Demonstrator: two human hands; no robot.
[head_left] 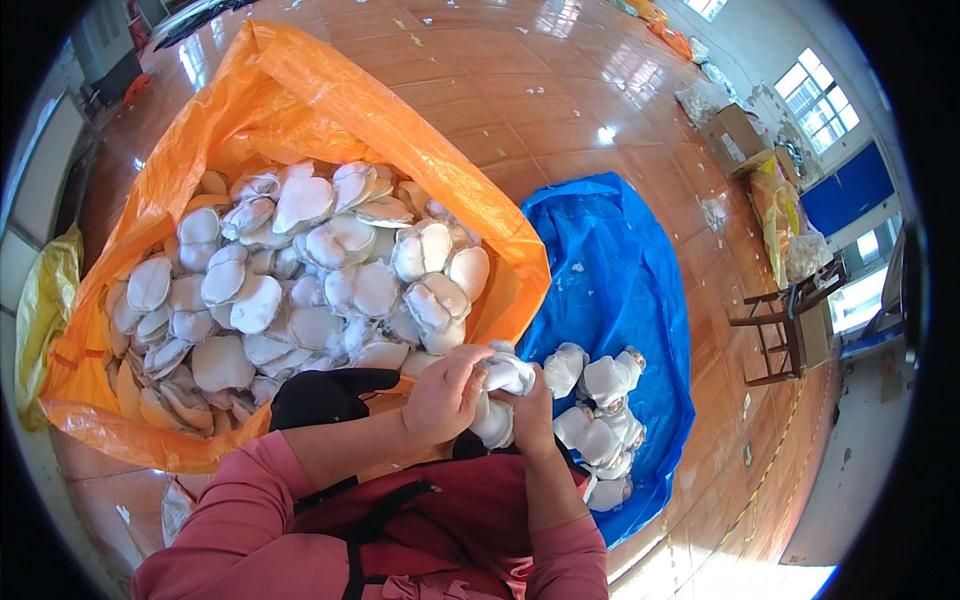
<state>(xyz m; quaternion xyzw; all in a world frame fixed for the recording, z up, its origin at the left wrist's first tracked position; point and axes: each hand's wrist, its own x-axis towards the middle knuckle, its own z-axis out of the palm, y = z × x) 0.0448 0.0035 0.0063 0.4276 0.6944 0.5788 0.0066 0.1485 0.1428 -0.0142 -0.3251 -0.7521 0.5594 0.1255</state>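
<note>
Close in front of my body, my left hand and my right hand are both closed on a white soft plush piece. It bulges between the hands and hangs below them; the fingers hide part of it. Beyond my left arm, a large open orange woven sack holds a heap of flattish, rounded white plush pieces. To the right of my hands, several plumper white plush pieces lie bunched on a spread blue sack.
A wooden chair stands at the right. A cardboard box and a yellow sack are along the far right wall. Another yellow sack lies at the left edge. White scraps dot the tiled floor.
</note>
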